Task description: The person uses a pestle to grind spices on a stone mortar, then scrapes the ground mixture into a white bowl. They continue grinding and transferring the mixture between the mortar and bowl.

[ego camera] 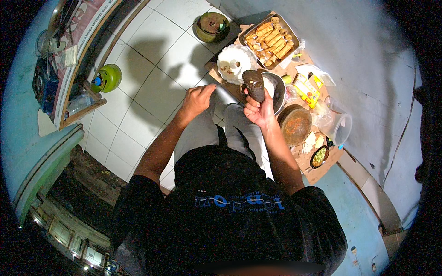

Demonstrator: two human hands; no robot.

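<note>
My right hand point(257, 109) grips a dark stone pestle point(254, 85), its broad end pointing away from me. Apart from it, over the tiled floor, my left hand point(198, 100) is raised with its fingers curled; its palm side is hidden, and no object shows in it. A metal bowl point(281, 90) with something white inside lies partly behind the pestle. Closer to me is a round stone mortar point(295, 124) with reddish residue. A scalloped white plate point(229, 63) holds a few small pieces. Beyond it, a metal tray point(296, 38) holds golden rolls and small round pieces.
Cardboard point(319, 174) lies under the food things. On it are a yellow packet point(306, 90), plastic bags, a clear plastic container point(342, 129) and a small dark dish point(319, 157) of chopped green food. A green gas cylinder point(111, 78) and a round greenish pot point(211, 27) stand on the floor.
</note>
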